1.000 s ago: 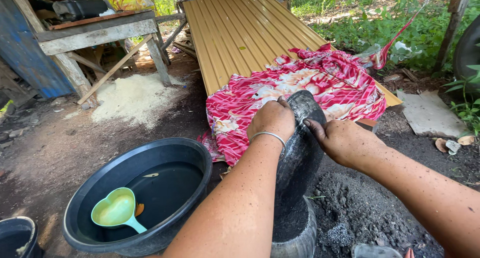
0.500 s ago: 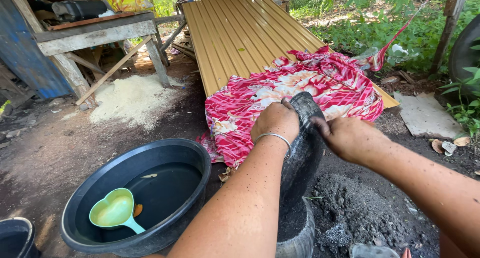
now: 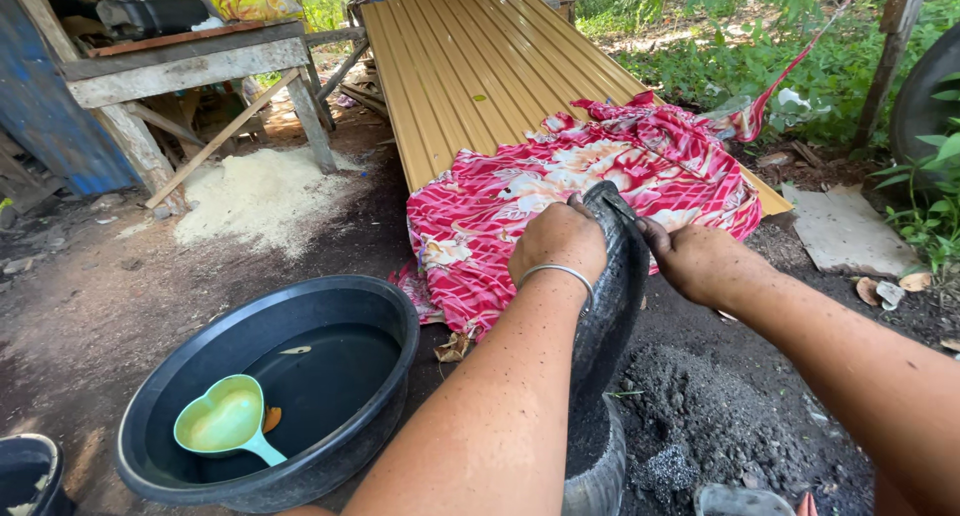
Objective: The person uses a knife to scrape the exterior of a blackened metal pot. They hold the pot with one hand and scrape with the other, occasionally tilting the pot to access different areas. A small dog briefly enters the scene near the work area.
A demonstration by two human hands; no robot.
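Both hands, left hand [image 3: 560,244] & right hand [image 3: 700,261], gripped black rubber piece [image 3: 610,306] w/ fingers closed, mid-bending; next needs firm pull.

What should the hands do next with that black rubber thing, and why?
Probably keep pulling the edges apart: the left hand and the right hand both grip the top of the black rubber piece, which stands upright over a pile of dark ash.

A rural backyard: bare dirt ground [image 3: 120,306], corrugated roofing sheets [image 3: 480,66], greenery [image 3: 720,36]
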